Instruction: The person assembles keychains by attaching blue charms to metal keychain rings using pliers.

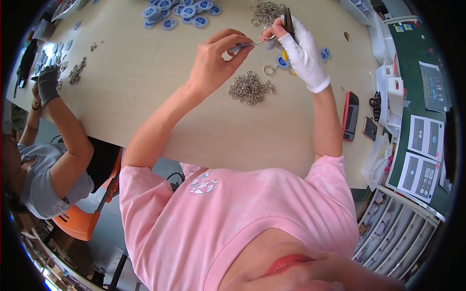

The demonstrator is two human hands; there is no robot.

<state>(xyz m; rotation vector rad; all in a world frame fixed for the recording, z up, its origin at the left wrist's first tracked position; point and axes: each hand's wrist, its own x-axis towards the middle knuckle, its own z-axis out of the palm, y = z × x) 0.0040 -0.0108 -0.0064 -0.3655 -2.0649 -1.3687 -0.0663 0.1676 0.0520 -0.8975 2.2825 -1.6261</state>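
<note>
My left hand (217, 59), bare, pinches a round tag (240, 47) seen nearly edge-on. A short metal chain (258, 42) runs from the tag toward my right fingers. My right hand (305, 54), in a white glove with bare fingertips, is closed on pliers with dark jaws (288, 22) and yellow handles. Its fingertips also seem to hold a key ring at the chain's end, partly hidden. Beneath the hands, a blue-and-white round tag (281, 61) lies beside a key ring (270, 70). Nearer me is a heap of small metal chains (249, 88).
Many blue round tags (182, 10) and a heap of key rings (268, 11) lie at the far side. At right are a red-edged phone (350, 116), a dark phone (370, 128) and white bins (381, 41). A co-worker's gloved hand (48, 85) works at left.
</note>
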